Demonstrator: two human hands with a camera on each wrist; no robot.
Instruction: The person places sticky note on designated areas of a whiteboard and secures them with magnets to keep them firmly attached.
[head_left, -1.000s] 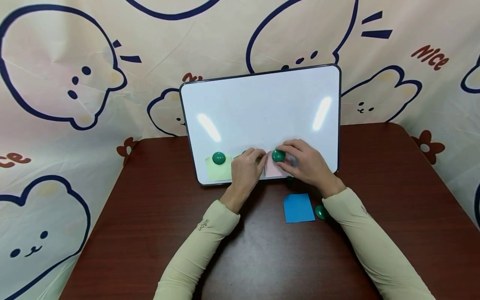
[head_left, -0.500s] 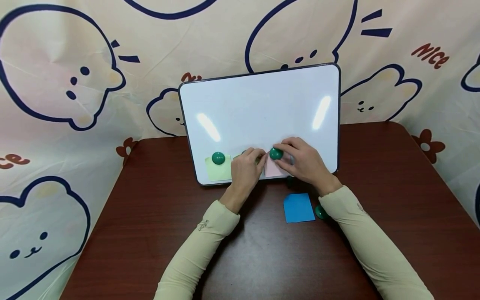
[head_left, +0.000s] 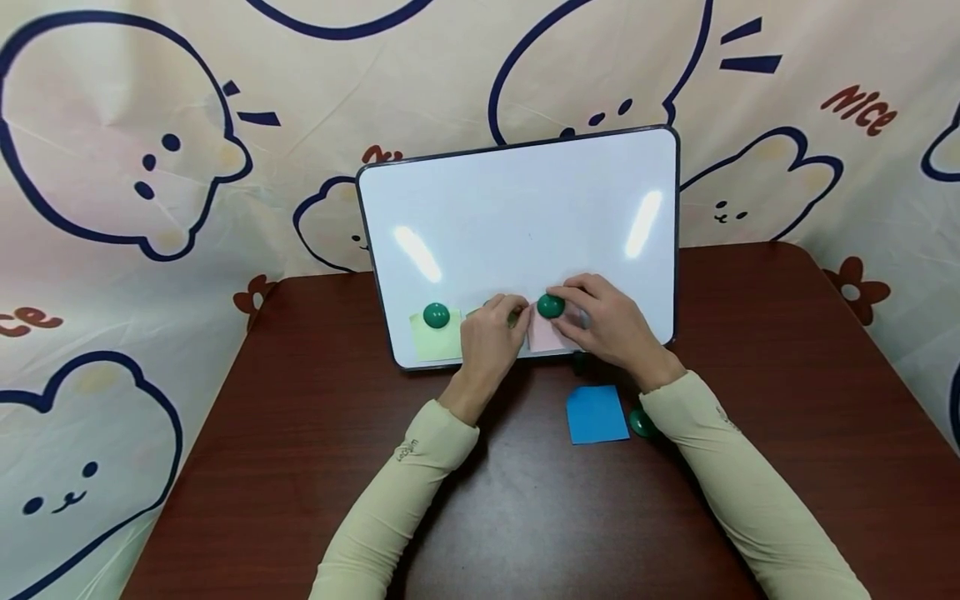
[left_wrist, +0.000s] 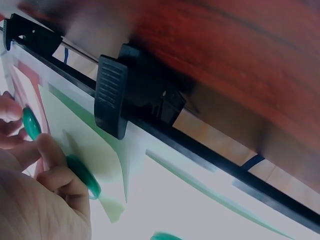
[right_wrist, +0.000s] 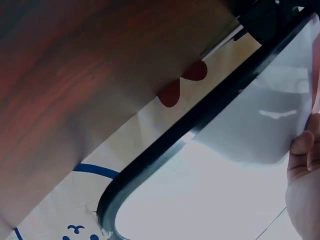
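My right hand [head_left: 613, 327] pinches a round green magnet [head_left: 551, 306] against the upper part of a pink sticky note [head_left: 545, 336] on the whiteboard [head_left: 517, 221]. With its fingertips, my left hand [head_left: 489, 340] pinches the pink note's left edge. Behind the left hand is a light green sticky note [left_wrist: 82, 130], mostly hidden in the head view, with its own green magnet [left_wrist: 83, 176]. Farther left, another light green note [head_left: 437, 342] lies under a green magnet [head_left: 437, 315].
A blue sticky note [head_left: 597, 415] lies on the brown table [head_left: 285, 467]. Beside it is a loose green magnet [head_left: 642, 422], partly covered by the right sleeve. Black clamp-like stand feet [left_wrist: 111, 95] grip the board's lower edge. A patterned cloth [head_left: 315, 100] hangs behind.
My right hand has shifted slightly left and up with the green magnet over the pink note, then almost stopped. My left hand stays at the note's edge.
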